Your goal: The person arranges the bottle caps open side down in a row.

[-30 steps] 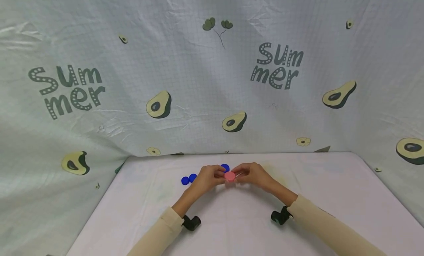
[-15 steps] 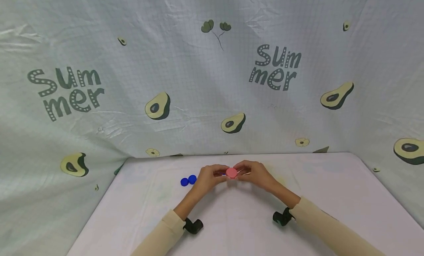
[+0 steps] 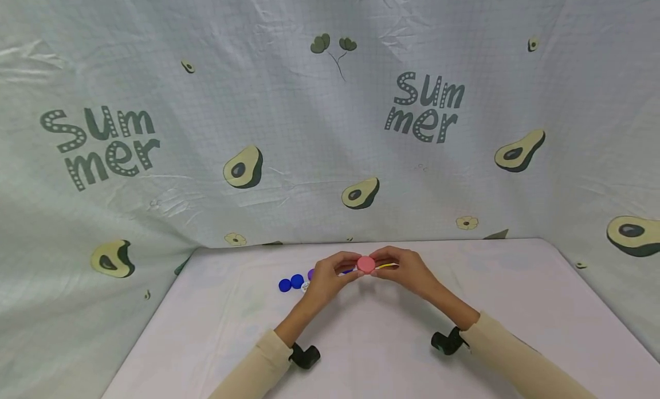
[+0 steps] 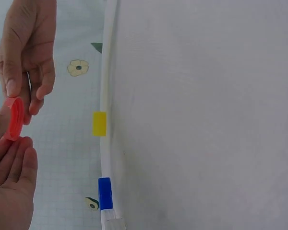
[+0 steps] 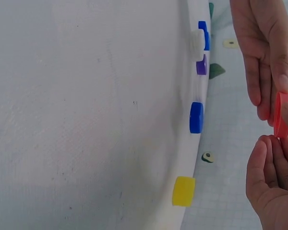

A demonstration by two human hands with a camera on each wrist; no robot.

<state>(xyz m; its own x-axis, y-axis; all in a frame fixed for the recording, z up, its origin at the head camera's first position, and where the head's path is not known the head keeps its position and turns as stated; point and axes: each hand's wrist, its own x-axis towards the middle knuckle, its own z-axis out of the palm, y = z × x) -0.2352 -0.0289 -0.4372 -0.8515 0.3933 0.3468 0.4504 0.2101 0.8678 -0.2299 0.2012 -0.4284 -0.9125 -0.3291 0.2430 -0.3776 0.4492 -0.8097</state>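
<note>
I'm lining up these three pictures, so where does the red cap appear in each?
Head: red cap, slightly right of centre, below mid-height, between the left hand and right hand.
Left wrist: red cap, far left, around mid-height.
Right wrist: red cap, far right, around mid-height.
Shared landmark: yellow piece, a sliver right of the red cap in the head view, fuller in both wrist views.
</note>
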